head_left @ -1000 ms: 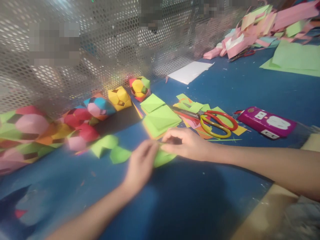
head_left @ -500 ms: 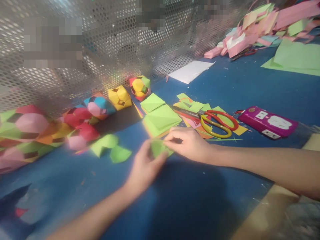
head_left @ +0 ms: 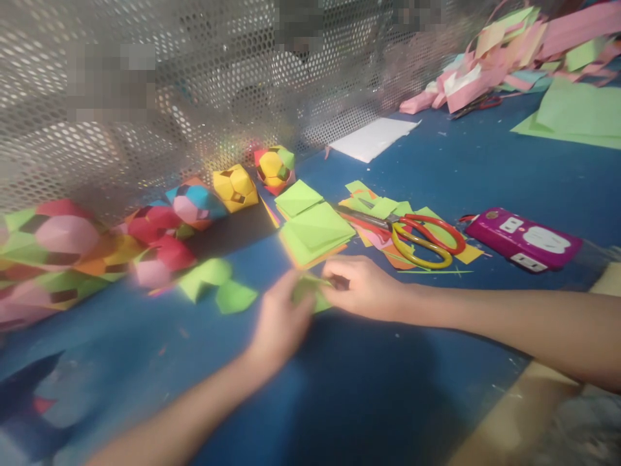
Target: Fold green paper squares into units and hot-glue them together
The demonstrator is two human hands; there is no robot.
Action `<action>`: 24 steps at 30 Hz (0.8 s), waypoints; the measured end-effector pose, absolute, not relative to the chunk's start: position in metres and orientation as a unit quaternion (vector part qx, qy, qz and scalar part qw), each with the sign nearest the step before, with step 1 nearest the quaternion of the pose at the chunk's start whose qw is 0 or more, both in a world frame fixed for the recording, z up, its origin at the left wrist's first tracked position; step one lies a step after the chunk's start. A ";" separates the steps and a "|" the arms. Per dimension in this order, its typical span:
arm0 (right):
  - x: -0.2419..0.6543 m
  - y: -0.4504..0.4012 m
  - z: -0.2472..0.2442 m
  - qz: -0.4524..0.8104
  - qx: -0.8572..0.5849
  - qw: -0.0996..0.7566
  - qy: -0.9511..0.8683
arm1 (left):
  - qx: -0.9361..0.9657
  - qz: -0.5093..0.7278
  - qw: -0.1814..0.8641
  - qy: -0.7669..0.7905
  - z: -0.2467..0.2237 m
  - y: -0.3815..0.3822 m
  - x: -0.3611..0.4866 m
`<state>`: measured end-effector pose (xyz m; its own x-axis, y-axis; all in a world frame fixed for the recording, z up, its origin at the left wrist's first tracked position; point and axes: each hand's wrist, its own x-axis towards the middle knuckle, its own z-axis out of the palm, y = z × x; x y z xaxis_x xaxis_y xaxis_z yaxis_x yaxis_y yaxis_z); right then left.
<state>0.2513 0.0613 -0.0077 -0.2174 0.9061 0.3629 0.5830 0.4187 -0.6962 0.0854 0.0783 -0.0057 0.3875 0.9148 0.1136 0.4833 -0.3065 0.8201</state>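
Both of my hands grip one small green paper piece (head_left: 315,294) just over the blue table. My left hand (head_left: 284,307) is closed on its left side, and my right hand (head_left: 359,285) pinches its right edge. The fingers hide part of the paper, and its folds are blurred. Behind my hands lies a stack of green paper squares (head_left: 315,230) with orange sheets under it. To the left are folded green paper pieces (head_left: 235,296). Scissors (head_left: 427,243) with red and yellow handles rest on coloured paper scraps (head_left: 359,191) beyond my right hand.
Several folded paper balls (head_left: 235,188) line the left side along a perforated metal panel (head_left: 218,84). A purple case (head_left: 524,239) lies at the right. White paper (head_left: 373,138), green sheets (head_left: 582,113) and a heap of pink strips (head_left: 466,87) are farther back on the table (head_left: 369,388).
My left thumb and fingers have shifted on the green paper, covering more of it. My right hand keeps its pinch. The whole view has moved slightly.
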 end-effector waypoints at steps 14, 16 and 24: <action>0.250 0.064 -0.012 0.242 -0.504 0.413 -0.719 | 0.726 0.306 0.410 0.460 -0.003 0.077 0.084; 0.249 0.064 -0.012 0.241 -0.498 0.417 -0.721 | 0.731 0.304 0.401 0.462 -0.002 0.077 0.083; 0.249 0.062 -0.012 0.240 -0.493 0.417 -0.725 | 0.751 0.311 0.362 0.455 -0.003 0.079 0.083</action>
